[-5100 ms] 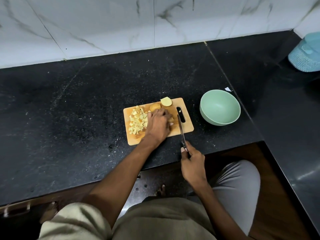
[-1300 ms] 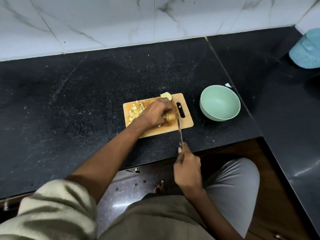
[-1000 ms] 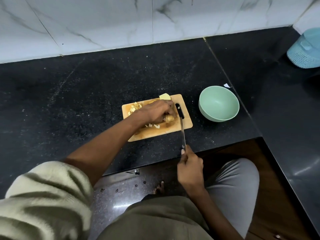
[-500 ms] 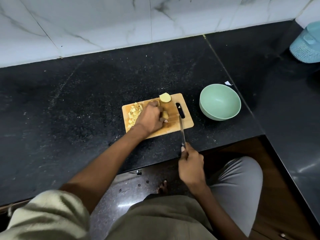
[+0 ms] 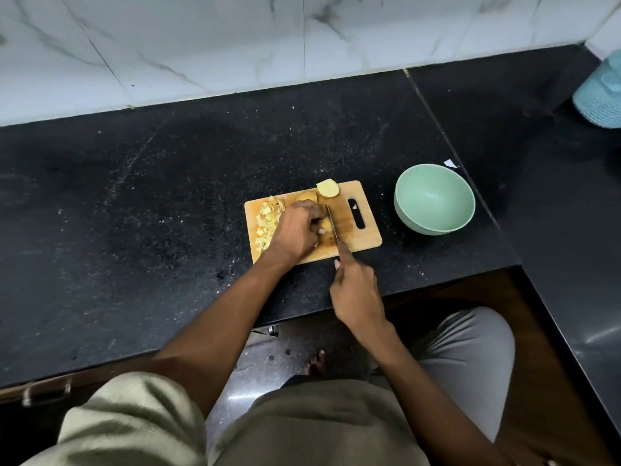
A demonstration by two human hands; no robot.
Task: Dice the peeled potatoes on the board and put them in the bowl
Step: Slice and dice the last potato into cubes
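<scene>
Head view: in the middle of the frame the left hand (image 5: 297,230) curls over a potato piece (image 5: 324,226) on the wooden board (image 5: 364,237); the right hand (image 5: 356,290) grips the knife (image 5: 332,227), blade beside that piece; cut cubes (image 5: 267,222) lie on the board's left; the green bowl (image 5: 434,200) sits to the right.

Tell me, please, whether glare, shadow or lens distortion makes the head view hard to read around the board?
Head view: dim, even light, no glare on the cutting board; the left hand hides most of the potato piece being cut; the knife blade reads clearly; wide-angle bending curves the countertop edges; the bowl stays sharp.
</scene>
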